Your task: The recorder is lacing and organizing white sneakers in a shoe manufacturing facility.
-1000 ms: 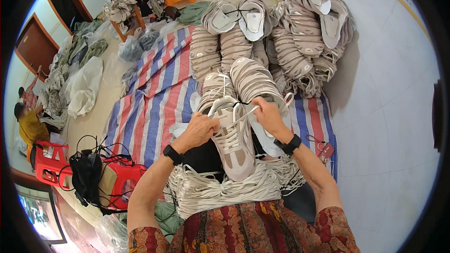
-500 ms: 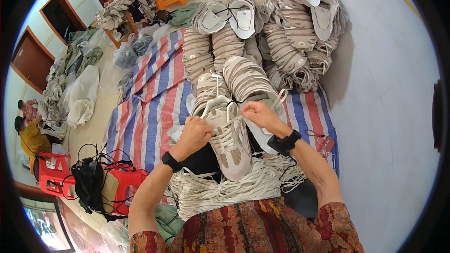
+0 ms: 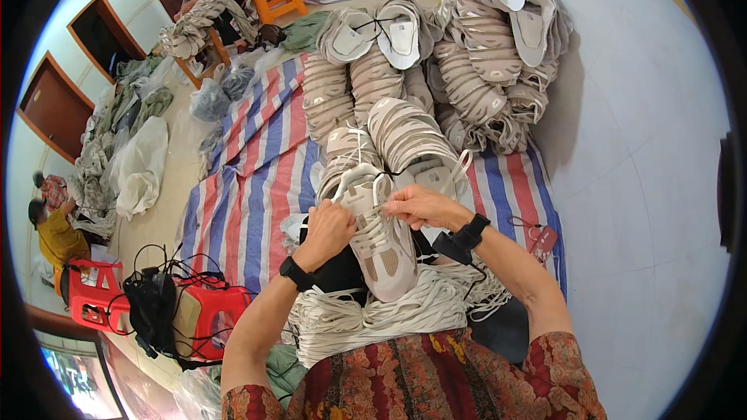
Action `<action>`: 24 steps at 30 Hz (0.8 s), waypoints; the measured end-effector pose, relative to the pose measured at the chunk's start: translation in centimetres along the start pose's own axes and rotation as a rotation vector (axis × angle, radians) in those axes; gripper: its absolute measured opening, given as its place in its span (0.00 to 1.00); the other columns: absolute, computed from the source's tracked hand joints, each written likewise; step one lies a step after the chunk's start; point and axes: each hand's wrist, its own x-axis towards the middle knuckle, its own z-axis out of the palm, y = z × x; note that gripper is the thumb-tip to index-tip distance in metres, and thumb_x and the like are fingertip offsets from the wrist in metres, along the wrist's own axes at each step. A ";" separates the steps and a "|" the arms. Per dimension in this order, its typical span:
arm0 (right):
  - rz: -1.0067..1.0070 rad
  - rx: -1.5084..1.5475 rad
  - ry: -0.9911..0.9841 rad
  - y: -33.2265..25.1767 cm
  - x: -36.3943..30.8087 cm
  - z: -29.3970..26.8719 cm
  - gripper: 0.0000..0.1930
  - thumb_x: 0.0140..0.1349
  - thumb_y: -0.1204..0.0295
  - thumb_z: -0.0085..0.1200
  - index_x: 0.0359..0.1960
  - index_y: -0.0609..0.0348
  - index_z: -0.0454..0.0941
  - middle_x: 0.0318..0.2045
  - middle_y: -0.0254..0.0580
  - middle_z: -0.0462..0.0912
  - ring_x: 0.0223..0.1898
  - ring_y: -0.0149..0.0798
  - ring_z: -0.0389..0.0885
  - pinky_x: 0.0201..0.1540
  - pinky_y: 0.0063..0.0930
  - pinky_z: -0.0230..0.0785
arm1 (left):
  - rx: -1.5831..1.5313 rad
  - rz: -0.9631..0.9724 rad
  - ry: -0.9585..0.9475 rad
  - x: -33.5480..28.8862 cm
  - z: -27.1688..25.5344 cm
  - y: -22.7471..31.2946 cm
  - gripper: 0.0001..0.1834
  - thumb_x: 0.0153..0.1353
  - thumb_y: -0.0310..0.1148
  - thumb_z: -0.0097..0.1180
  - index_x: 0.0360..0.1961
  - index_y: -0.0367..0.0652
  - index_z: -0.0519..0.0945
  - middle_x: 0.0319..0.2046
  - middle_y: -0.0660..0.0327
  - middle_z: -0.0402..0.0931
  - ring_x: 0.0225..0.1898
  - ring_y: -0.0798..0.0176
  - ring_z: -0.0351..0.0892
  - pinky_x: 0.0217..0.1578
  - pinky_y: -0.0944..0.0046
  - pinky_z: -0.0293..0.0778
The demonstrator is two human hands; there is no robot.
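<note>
A beige and white sneaker upper lies in front of me, toe toward my body, with pale laces threaded across its front. My left hand is closed at the upper's left edge beside the eyelets; its fingers hide what they grip. At the opposite eyelet row, my right hand pinches a shoelace between thumb and fingertips. Across my lap rests a thick bundle of white shoelaces. Just beyond the sneaker upper, a nested row of similar uppers stretches away from me.
More stacked uppers are heaped at the far right on a striped tarp. Red stools with a black bag and cables stand at left. A red phone-like object lies right. Other people sit farther off.
My right hand has come down and left, from beyond the opening to the upper's right eyelets. My left hand stays at the left edge. The view has shifted slightly.
</note>
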 end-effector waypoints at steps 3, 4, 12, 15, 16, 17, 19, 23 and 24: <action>0.046 0.201 -0.030 0.5 -0.1 0.2 0.18 0.62 0.58 0.45 0.30 0.64 0.73 0.18 0.35 0.75 0.13 0.24 0.71 0.14 0.16 0.65 | -0.126 -0.057 -0.138 0.1 -0.4 -0.1 0.02 0.42 0.28 0.57 0.20 0.43 0.77 0.27 0.59 0.73 0.35 0.55 0.68 0.36 0.57 0.62; 0.094 0.346 -0.070 0.6 -0.1 0.4 0.18 0.63 0.59 0.44 0.32 0.64 0.74 0.19 0.35 0.75 0.13 0.25 0.72 0.14 0.17 0.66 | -0.334 0.013 0.053 -0.2 -0.5 0.0 0.03 0.40 0.26 0.57 0.19 0.42 0.76 0.27 0.59 0.72 0.36 0.55 0.68 0.37 0.58 0.63; 0.156 0.614 -0.096 0.2 0.6 1.1 0.14 0.64 0.66 0.43 0.37 0.68 0.73 0.19 0.37 0.77 0.15 0.26 0.74 0.17 0.18 0.70 | -0.197 0.273 0.395 -1.1 0.3 0.7 0.09 0.35 0.21 0.59 0.20 0.43 0.73 0.23 0.63 0.68 0.31 0.60 0.66 0.33 0.63 0.60; 0.171 0.553 -0.073 0.1 0.8 1.1 0.12 0.63 0.68 0.45 0.36 0.68 0.73 0.17 0.33 0.73 0.12 0.22 0.65 0.12 0.13 0.60 | -0.320 0.246 0.381 -1.0 0.3 0.6 0.09 0.35 0.21 0.59 0.20 0.43 0.73 0.20 0.64 0.67 0.29 0.60 0.66 0.31 0.62 0.59; 0.181 0.552 -0.094 0.1 0.8 1.0 0.11 0.62 0.69 0.46 0.35 0.67 0.73 0.15 0.30 0.70 0.10 0.20 0.59 0.10 0.11 0.54 | -0.315 0.238 0.390 -1.1 0.3 0.5 0.09 0.35 0.21 0.59 0.20 0.43 0.73 0.20 0.64 0.67 0.29 0.60 0.66 0.31 0.62 0.59; 0.176 0.546 -0.105 0.1 0.8 1.0 0.11 0.62 0.69 0.46 0.35 0.67 0.73 0.15 0.30 0.70 0.10 0.20 0.59 0.10 0.11 0.54 | -0.306 0.216 0.358 -1.2 0.2 0.4 0.08 0.36 0.22 0.60 0.21 0.43 0.74 0.20 0.63 0.67 0.28 0.60 0.66 0.31 0.62 0.59; 0.225 0.519 -0.054 0.1 0.8 0.8 0.10 0.61 0.68 0.49 0.33 0.65 0.72 0.14 0.26 0.66 0.11 0.18 0.53 0.08 0.12 0.44 | -0.301 0.188 0.330 -1.4 0.0 0.4 0.08 0.38 0.23 0.60 0.22 0.43 0.75 0.21 0.62 0.67 0.28 0.59 0.67 0.31 0.62 0.59; 0.180 0.530 -0.125 0.2 0.8 0.9 0.11 0.61 0.66 0.49 0.30 0.64 0.72 0.13 0.24 0.63 0.11 0.17 0.53 0.08 0.12 0.41 | -0.274 0.073 0.191 -1.3 -0.2 0.2 0.05 0.42 0.27 0.59 0.24 0.41 0.78 0.21 0.59 0.68 0.29 0.56 0.67 0.31 0.60 0.62; 0.174 0.487 -0.100 0.2 0.8 1.0 0.12 0.61 0.65 0.48 0.29 0.63 0.71 0.12 0.24 0.62 0.11 0.17 0.52 0.08 0.12 0.41 | -0.273 0.075 0.183 -1.2 -0.2 0.1 0.05 0.43 0.28 0.59 0.24 0.41 0.78 0.20 0.58 0.68 0.29 0.55 0.67 0.31 0.59 0.63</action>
